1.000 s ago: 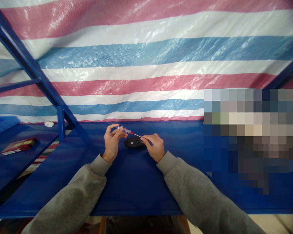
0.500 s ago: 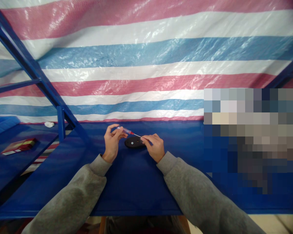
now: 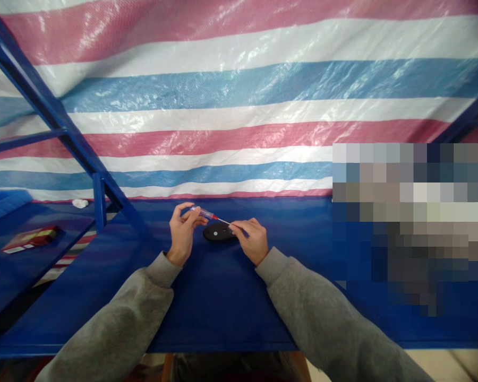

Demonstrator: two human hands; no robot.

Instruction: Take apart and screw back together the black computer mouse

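Observation:
My left hand (image 3: 183,233) is closed around the clear handle of a screwdriver (image 3: 207,213), whose red collar and thin metal shaft point right and slightly down. At the shaft's far end, the fingers of my right hand (image 3: 253,239) are pinched together at the tip. Whether a small part sits between those fingertips is too small to tell. Just below the shaft lies a black oval computer mouse (image 3: 215,233), underside up, with a pale round spot on it. My right fingers cover its right end.
The blue table (image 3: 223,297) stretches beneath my arms. On the left, past a blue metal frame (image 3: 56,116), are a red box (image 3: 32,239), a crumpled white piece (image 3: 80,203) and a blue tray (image 3: 6,204). A striped tarp (image 3: 223,95) hangs behind; the right side is pixelated.

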